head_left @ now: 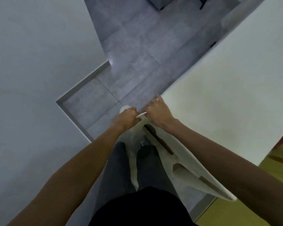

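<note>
White sheet (194,168): loose fabric hanging off the near long side of the bed (227,95). It's gathered up toward the bed's near corner, right where both hands are.
Left hand (127,117): fingers curled tight, pinching the sheet's top edge just off the corner, out over the floor.
Right hand (157,111): gripping that same edge, back of the hand up, with one finger sticking straight out along the bed corner. The hands sit just beside each other, with a short bit of sheet edge between them.
Bed edges: the corner is just past the right hand. Along the side, a brown wooden frame (160,142) peeks out from under the hanging sheet.
Room to move: open floor ahead and to the left of the corner. The person's legs in dark trousers (147,168) stand close along the bed's side.
Floor (134,54): big grey tiles, slightly shiny.
Walls: plain white wall (31,70) on the left with a grey skirting (82,82), stepping round a corner.
Lower right: a yellow-green surface (235,214) past the sheet. It's too blurry to say what it is.
</note>
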Demonstrator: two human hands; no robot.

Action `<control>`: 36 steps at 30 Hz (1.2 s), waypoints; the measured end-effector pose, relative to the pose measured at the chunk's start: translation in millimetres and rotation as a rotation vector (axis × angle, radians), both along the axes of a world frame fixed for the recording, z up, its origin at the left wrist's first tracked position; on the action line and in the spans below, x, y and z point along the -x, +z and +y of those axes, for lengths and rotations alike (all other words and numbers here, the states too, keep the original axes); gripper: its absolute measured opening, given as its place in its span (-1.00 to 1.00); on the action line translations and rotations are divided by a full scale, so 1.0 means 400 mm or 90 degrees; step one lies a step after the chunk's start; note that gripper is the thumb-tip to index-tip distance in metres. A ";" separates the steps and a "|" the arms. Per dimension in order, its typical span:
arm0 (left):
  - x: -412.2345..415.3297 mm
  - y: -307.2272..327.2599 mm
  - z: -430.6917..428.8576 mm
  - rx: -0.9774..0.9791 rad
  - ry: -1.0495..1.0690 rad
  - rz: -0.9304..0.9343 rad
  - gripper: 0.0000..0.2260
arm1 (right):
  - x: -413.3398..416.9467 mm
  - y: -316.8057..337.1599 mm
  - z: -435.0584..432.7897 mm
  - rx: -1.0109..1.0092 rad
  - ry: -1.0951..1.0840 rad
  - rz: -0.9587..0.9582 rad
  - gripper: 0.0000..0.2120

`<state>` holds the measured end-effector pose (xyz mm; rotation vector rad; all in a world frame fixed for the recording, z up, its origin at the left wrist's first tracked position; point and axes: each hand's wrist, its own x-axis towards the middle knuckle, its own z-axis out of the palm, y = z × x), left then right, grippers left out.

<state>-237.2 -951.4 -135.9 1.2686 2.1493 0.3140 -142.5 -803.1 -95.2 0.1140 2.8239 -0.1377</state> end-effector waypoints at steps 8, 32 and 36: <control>0.016 -0.061 -0.044 -0.014 0.066 0.025 -0.82 | 0.022 -0.017 -0.005 -0.036 0.023 0.017 -0.89; -0.395 -0.054 0.053 -0.035 0.574 -0.228 -0.82 | 0.017 0.037 0.010 0.099 0.084 0.021 -0.61; -0.417 -0.054 0.103 -0.049 0.598 -0.305 -0.74 | 0.027 0.063 0.029 0.137 0.110 -0.097 -0.66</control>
